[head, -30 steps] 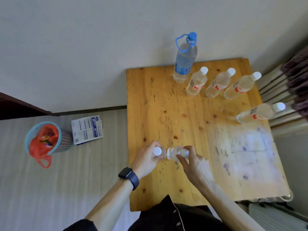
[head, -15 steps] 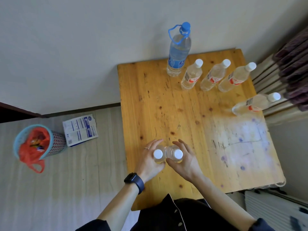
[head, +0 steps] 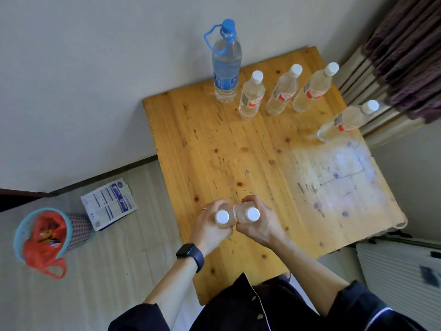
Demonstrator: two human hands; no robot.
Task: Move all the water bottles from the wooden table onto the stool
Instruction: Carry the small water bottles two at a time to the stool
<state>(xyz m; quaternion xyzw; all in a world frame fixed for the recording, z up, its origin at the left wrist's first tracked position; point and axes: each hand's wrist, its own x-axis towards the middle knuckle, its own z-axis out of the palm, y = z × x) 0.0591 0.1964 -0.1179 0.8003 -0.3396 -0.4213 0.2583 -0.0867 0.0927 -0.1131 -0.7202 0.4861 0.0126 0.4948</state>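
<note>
The wooden bench (head: 250, 168) fills the middle of the view, its pale boards scuffed and marked, with a whitish worn patch and purple stains toward its right side. It stands against a plain light wall (head: 95, 80), and a striped curtain (head: 410, 58) hangs at its far right corner. The floor (head: 100, 271) to the left is light and ribbed.

Both forearms reach forward from dark sleeves over the near edge of the bench. The left hand (head: 211, 226), with a dark watch (head: 191, 255) on the wrist and a ring on one finger, has its fingers wrapped around a small bottle (head: 222, 219) with a white cap. The right hand (head: 259, 223) has its fingers closed round a second small bottle (head: 248, 214), also white-capped. The two held bottles are upright and touch each other, seen from above over the near part of the bench; whether their bases rest on the wood cannot be told.

At the far edge stands a large bottle (head: 225, 68) with a blue cap, blue carry loop and blue label. Just to its right three smaller clear bottles with white caps and red-marked labels stand in a row: one (head: 251, 96), the next (head: 282, 91), and the third (head: 312, 89). A fourth such bottle (head: 346, 120) stands apart near the right edge.

On the floor to the left lie a blue-rimmed bin (head: 47, 235) lined with an orange bag, and beside it a white and blue printed packet (head: 109, 203).
</note>
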